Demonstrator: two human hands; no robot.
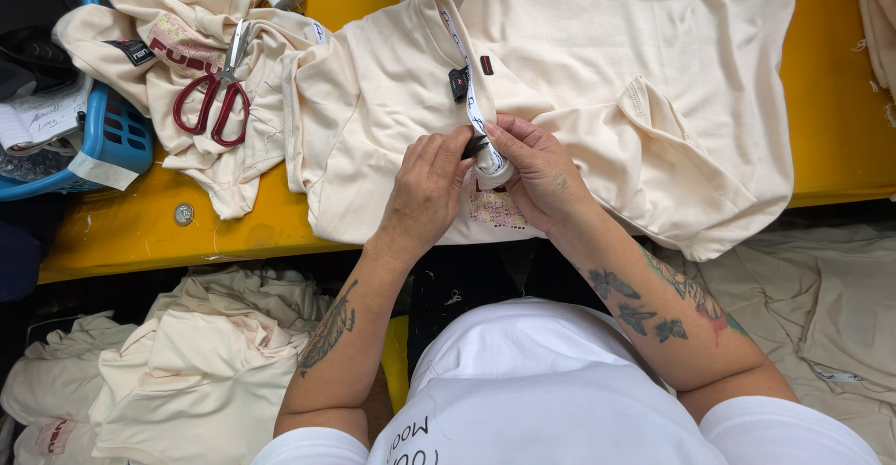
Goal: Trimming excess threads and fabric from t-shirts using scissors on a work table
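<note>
A cream T-shirt (616, 82) lies spread on the yellow table (131, 232). A white printed ribbon strip (469, 87) runs down from its collar, past a small black tag (458, 82), to a small roll between my hands. My right hand (539, 174) grips the roll of ribbon at the shirt's hem. My left hand (427, 192) pinches the same spot from the left, with something small and dark between its fingertips. Both hands rest on the shirt over a faint pink print (495, 209).
Red-handled scissors (217, 99) lie on another cream garment (177, 35) at the left. A blue basket (112, 138) with dark cloth and papers stands at the far left. A coin-like disc (183, 214) lies on the table. Cream garments (187, 372) are piled below the table's edge.
</note>
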